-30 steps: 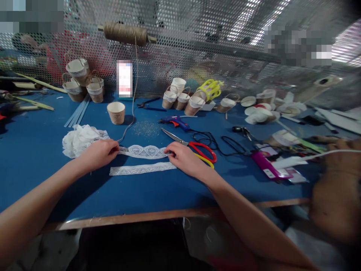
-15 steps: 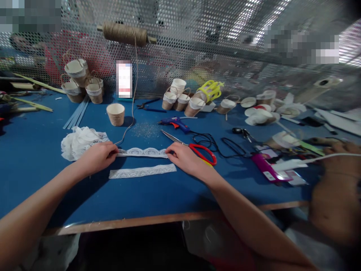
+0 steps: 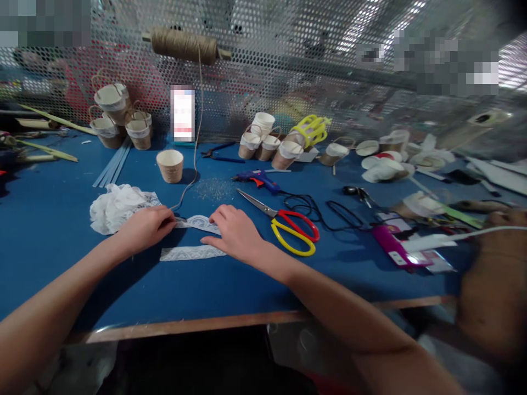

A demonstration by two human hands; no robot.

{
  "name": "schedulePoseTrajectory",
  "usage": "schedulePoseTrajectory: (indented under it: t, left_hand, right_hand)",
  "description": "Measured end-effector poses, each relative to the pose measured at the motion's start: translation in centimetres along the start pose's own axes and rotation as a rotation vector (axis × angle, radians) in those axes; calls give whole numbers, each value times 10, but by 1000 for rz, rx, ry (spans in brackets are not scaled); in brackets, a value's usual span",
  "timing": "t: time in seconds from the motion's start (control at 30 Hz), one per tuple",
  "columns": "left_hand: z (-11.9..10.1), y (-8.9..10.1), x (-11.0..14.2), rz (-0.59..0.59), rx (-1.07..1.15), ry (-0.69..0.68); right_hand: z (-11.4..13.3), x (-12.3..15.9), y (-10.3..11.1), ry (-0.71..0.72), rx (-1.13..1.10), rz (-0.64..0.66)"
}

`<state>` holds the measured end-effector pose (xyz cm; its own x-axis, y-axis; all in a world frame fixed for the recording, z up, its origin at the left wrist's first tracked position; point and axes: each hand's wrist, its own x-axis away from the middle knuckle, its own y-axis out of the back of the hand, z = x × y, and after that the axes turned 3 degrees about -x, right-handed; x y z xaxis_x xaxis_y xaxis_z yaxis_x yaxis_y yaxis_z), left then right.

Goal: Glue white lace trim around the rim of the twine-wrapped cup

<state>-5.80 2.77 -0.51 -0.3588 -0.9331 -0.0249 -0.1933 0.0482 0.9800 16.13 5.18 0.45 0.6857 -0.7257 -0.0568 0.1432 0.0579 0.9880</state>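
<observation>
A strip of white lace trim [image 3: 196, 222] stretches from my left hand [image 3: 148, 227], which pinches it near the bunched lace [image 3: 119, 208]. Over the strip's right part hovers my right hand [image 3: 236, 233], its thumb and fingers apart, the fingertips at the lace's upper edge. Whether they touch it I cannot tell. Just below, a second lace piece [image 3: 185, 253] lies flat, its right end hidden by my right hand. Scissors [image 3: 272, 212] with red and yellow handles rest to the right. A paper cup [image 3: 170, 166] stands behind my left hand.
A blue glue gun [image 3: 257, 178] with a black cord lies behind the scissors. Twine runs down from a spool [image 3: 184, 45] towards my left hand. Lace-trimmed cups [image 3: 113, 104] stack at the back left. Pliers [image 3: 222, 153] lie farther back. Another person's arm [image 3: 492, 274] is at right.
My right hand has let go of the lace strip's right end, moved left along it and spread its fingers. The strip now arches, and the yellow scissor handle shows. My left hand stays put.
</observation>
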Motion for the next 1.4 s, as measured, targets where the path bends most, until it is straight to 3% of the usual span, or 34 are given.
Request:
schedulePoseTrajectory:
  t: [0.17,0.6,0.93,1.4]
  left_hand:
    - [2,-1,1,15,22,8]
    - [2,7,1,100,98,92]
    - [2,4,-1,50,127,148]
    - [1,-3,-5,12,74,195]
  right_hand:
    - [1,-8,-4,-35,6,18]
    - [-41,27,1,-183,-210,-24]
    - [-57,18,1,-315,-295,-7]
    - [-57,14,-5,-437,-252,-28]
